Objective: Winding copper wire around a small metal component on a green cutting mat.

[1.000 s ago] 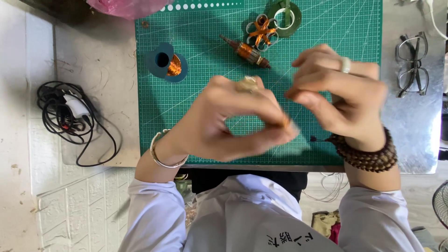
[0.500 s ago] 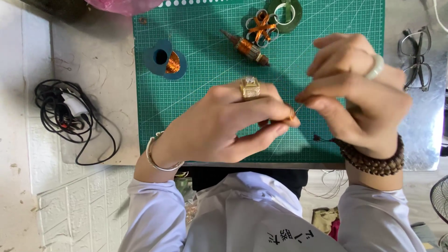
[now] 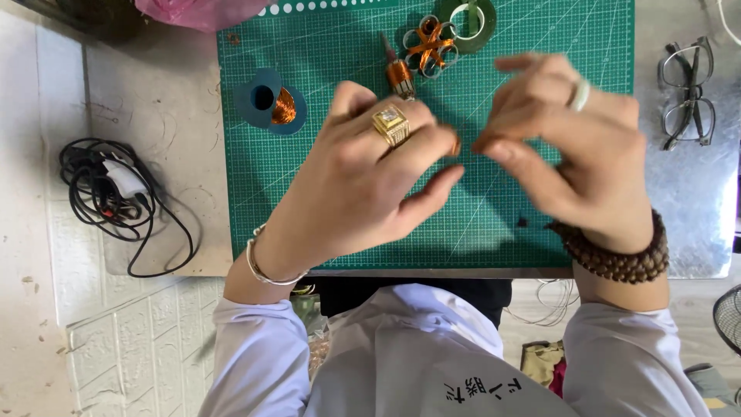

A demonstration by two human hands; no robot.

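Hands [image 3: 363,177] [image 3: 571,147] higher over green mat [image 3: 309,201] than before; grips' fingertips pinched together.

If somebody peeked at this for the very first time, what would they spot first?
Most likely the two hands in the middle, fingertips almost meeting over the green cutting mat: the left hand wears a big gold ring, and the right hand has a brown bead bracelet at its wrist. Next comes the shiny copper wire: a spool at the mat's left and a wire flower at its top edge.
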